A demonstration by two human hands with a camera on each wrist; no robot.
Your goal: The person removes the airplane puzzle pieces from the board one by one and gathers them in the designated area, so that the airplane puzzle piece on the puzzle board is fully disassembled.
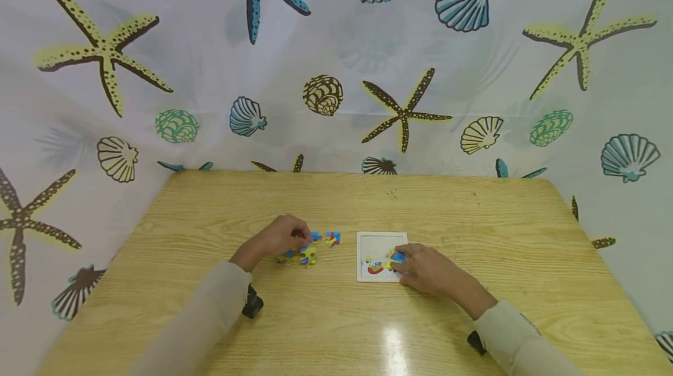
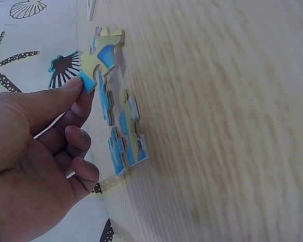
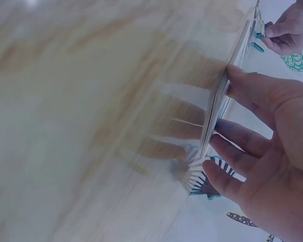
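My left hand (image 1: 282, 235) pinches a yellow and blue jigsaw piece (image 2: 95, 63) between thumb and fingertips. Below it, several loose jigsaw pieces (image 1: 308, 256) lie in a small group on the table. At the right, a square white-framed puzzle tray (image 1: 359, 259) has pieces with a red, blue and yellow picture (image 1: 375, 269) along its near part. My right hand (image 1: 428, 268) rests at the tray's right side, fingers extended over a blue part of the picture (image 1: 398, 257). In the right wrist view its thumb and fingertips (image 3: 236, 74) touch the tray's edge.
A light wood table (image 1: 336, 317) carries the puzzle. Behind it and at both sides hangs a white cloth (image 1: 294, 72) printed with starfish and shells. Dark straps with small devices (image 1: 253, 302) show at both wrists, beside the light sleeves (image 1: 210, 300).
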